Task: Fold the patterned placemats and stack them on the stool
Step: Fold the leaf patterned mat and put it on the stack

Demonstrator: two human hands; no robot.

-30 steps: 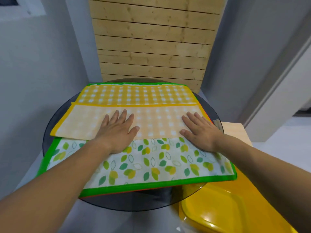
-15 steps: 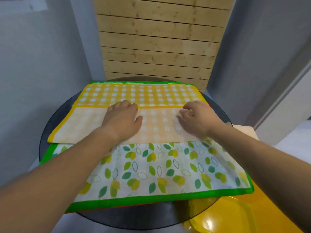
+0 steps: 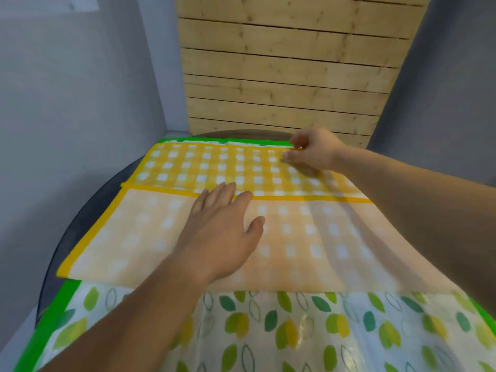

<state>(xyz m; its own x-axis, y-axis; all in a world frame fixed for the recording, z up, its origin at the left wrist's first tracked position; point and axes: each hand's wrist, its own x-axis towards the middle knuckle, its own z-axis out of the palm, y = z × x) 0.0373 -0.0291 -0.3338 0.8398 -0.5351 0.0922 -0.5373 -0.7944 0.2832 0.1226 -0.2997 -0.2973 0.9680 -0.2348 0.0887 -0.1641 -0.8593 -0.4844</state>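
On a round dark table, two mats, one on top of the other. At the bottom, a white leaf mat with green and yellow leaves and a bright green edge, spread out toward 6 o'clock and peeking out as a thin strip at 12 o'clock. On top of it, a yellow checked mat, folded over, pale back side up on the near part, bright yellow and white squares on the far part. Between those two parts, a yellow stripe running from 9 o'clock to 3 o'clock. Left hand flat in the middle of the pale part, fingers straight and close together, pointing toward 12 o'clock with the tips right at the stripe, thumb out toward 3 o'clock, palm pressing down, gripping nothing. Right hand far out near 1 o'clock, at the far edge of the yellow checked mat, fingers curled, thumb and fingertips pinching that edge close to its far right corner. Two bare arms, one coming in from 7 o'clock and one from 3 o'clock. Behind the table at 12 o'clock, a wooden wall of light planks. Grey wall at 10 o'clock, another at 2 o'clock. A bit blurry around the right arm.
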